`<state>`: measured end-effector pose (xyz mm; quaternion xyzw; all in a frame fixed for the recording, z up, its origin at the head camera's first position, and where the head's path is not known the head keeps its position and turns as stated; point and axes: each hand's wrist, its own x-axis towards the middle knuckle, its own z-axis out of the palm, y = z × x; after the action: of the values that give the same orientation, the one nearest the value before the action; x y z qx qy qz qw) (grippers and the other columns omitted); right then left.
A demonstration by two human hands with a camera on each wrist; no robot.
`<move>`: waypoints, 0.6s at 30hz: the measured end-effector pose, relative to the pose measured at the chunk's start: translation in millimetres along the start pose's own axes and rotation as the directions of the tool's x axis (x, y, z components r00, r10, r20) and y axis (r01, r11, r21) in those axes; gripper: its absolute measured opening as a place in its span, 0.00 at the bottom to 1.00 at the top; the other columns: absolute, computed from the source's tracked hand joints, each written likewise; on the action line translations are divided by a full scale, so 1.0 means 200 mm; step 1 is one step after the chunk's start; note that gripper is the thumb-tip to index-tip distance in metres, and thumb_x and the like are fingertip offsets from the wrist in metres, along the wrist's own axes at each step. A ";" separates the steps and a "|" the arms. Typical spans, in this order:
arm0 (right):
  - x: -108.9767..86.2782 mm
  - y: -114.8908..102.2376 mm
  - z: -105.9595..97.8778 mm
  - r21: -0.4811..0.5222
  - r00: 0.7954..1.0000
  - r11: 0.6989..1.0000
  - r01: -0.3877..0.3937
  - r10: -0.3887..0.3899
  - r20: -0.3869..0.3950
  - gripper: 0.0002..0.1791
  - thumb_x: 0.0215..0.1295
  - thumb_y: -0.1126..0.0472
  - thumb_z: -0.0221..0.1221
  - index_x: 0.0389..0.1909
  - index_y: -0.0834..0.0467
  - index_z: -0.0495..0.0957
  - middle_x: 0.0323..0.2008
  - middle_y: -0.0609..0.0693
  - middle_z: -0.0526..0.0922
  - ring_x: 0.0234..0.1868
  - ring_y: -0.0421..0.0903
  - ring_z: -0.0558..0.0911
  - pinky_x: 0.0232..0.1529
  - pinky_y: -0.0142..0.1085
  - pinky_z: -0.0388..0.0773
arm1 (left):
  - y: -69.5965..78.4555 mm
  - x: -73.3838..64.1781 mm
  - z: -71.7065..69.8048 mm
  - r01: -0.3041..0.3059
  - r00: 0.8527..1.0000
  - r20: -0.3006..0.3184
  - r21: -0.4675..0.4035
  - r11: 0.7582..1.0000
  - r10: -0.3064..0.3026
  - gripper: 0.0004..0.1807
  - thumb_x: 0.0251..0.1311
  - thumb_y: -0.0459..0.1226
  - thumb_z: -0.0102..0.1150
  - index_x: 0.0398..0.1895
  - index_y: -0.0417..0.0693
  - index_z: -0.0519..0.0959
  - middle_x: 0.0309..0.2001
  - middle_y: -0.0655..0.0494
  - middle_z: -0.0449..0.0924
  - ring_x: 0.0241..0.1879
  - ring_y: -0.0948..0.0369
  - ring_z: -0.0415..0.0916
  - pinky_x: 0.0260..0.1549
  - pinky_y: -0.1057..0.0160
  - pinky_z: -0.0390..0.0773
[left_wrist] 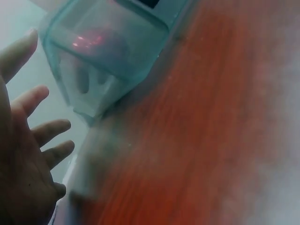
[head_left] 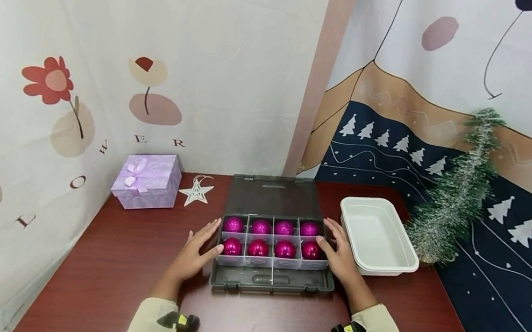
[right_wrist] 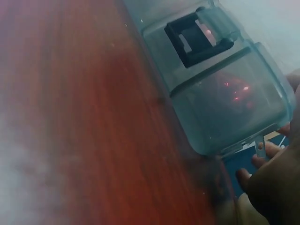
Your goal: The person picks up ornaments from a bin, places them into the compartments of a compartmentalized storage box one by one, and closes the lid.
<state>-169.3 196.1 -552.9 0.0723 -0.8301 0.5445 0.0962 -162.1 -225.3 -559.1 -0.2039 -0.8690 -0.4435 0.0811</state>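
A clear grey plastic box lies on the table with its lid folded back. In its upper part sits a compartment tray with two rows of shiny magenta balls, one per compartment. My left hand is at the box's left side, thumb toward the front-left ball; the left wrist view shows its fingers spread and apart from the box. On the right side, my right hand has its thumb at the tray's right rim and its fingers extended along the box's side. Neither hand holds a ball.
A white plastic basin stands right of the box, beside my right hand. Behind it is a small frosted artificial tree. At the back left are a lilac gift box and a white star ornament. Printed cloth hangs behind the table.
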 end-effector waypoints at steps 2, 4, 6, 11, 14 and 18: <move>0.01 0.00 0.00 0.005 0.998 0.998 -0.065 0.065 0.012 0.35 0.81 0.55 0.60 0.83 0.62 0.64 0.84 0.64 0.62 0.84 0.64 0.63 0.77 0.64 0.69 | -0.02 0.03 0.01 0.006 1.000 0.002 -0.037 0.999 -0.005 0.40 0.75 0.46 0.65 0.85 0.47 0.65 0.82 0.34 0.65 0.82 0.30 0.59 0.71 0.09 0.37; 0.03 0.00 0.00 0.008 0.991 0.992 -0.129 0.128 0.027 0.37 0.83 0.53 0.59 0.85 0.60 0.61 0.85 0.64 0.61 0.86 0.64 0.60 0.80 0.66 0.65 | -0.06 0.06 0.02 0.013 1.000 0.000 -0.075 0.997 -0.013 0.39 0.75 0.46 0.64 0.85 0.47 0.65 0.83 0.36 0.65 0.83 0.32 0.59 0.72 0.11 0.36; 0.04 -0.01 0.00 0.016 0.984 0.984 -0.178 0.178 0.033 0.38 0.83 0.51 0.58 0.86 0.59 0.60 0.85 0.64 0.62 0.86 0.64 0.59 0.81 0.66 0.63 | -0.13 0.09 0.05 0.000 1.000 -0.023 -0.085 0.996 -0.002 0.38 0.78 0.47 0.61 0.87 0.50 0.63 0.85 0.42 0.65 0.84 0.39 0.62 0.75 0.13 0.38; 0.07 -0.01 0.01 0.066 0.976 0.974 -0.218 0.216 0.030 0.38 0.82 0.54 0.60 0.85 0.61 0.60 0.83 0.67 0.64 0.86 0.64 0.61 0.83 0.64 0.62 | -0.24 0.15 0.12 0.005 0.995 -0.100 -0.099 0.995 -0.015 0.37 0.79 0.51 0.61 0.86 0.56 0.65 0.82 0.48 0.71 0.81 0.52 0.70 0.81 0.21 0.46; 0.09 -0.01 0.02 0.108 0.976 0.970 -0.219 0.216 0.038 0.38 0.81 0.57 0.61 0.85 0.63 0.60 0.83 0.68 0.64 0.85 0.64 0.61 0.83 0.63 0.62 | -0.19 0.17 0.13 0.026 0.992 -0.121 -0.136 0.990 -0.042 0.38 0.77 0.53 0.62 0.85 0.54 0.67 0.78 0.41 0.75 0.79 0.46 0.71 0.81 0.22 0.44; 0.10 -0.01 0.02 0.152 0.973 0.961 -0.231 0.223 0.065 0.39 0.80 0.61 0.61 0.85 0.65 0.58 0.84 0.69 0.62 0.87 0.65 0.58 0.85 0.63 0.57 | -0.13 0.18 0.12 0.077 0.992 -0.091 -0.156 0.985 -0.092 0.39 0.78 0.52 0.61 0.86 0.51 0.65 0.78 0.37 0.73 0.82 0.43 0.67 0.83 0.23 0.36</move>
<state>-188.7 190.6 -547.9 -0.0032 -0.7889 0.6145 0.0074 -205.1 -209.7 -580.4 -0.1504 -0.8356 -0.5209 0.0888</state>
